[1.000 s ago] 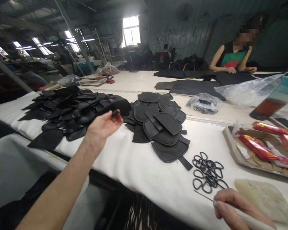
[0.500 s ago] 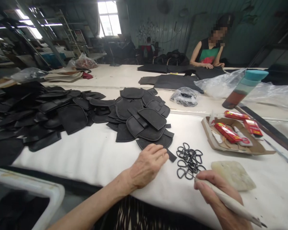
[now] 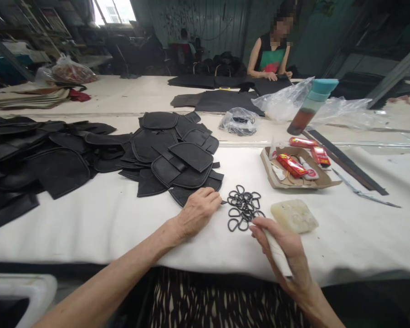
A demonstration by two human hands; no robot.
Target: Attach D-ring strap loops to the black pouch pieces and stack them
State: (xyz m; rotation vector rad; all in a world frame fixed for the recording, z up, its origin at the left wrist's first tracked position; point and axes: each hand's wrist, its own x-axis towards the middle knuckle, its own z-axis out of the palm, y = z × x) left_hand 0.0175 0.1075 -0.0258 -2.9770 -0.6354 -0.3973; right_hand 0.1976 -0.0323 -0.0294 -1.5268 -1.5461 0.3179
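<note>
Curled fingers of my left hand (image 3: 198, 209) lie over the near edge of a black leather flap (image 3: 178, 196), at the front of a pile of black leather flaps (image 3: 184, 171). A strap tip shows past these fingertips; the exact grip is hidden beneath them. My right hand (image 3: 287, 250) is closed around a slim white wrapped tool (image 3: 277, 253), its far end pointing down towards me. Its thumb and forefinger meet at the near edge of a small heap of black metal D-rings (image 3: 242, 207); whether they pinch a ring I cannot tell.
A yellowish block (image 3: 294, 216) lies right of the rings. Behind it stands a cardboard tray (image 3: 276, 180) with red boxes and glue tubes. Further back are a blue-lidded bottle (image 3: 310, 107) and a bagged bundle (image 3: 239, 121). More black pieces (image 3: 59, 168) spread left; a person (image 3: 271, 54) works opposite.
The view has shifted, so the table things sit further left and higher. My right hand has turned, the tool now pointing more steeply towards me. My left hand stays on the flap, covering more of its strap.
</note>
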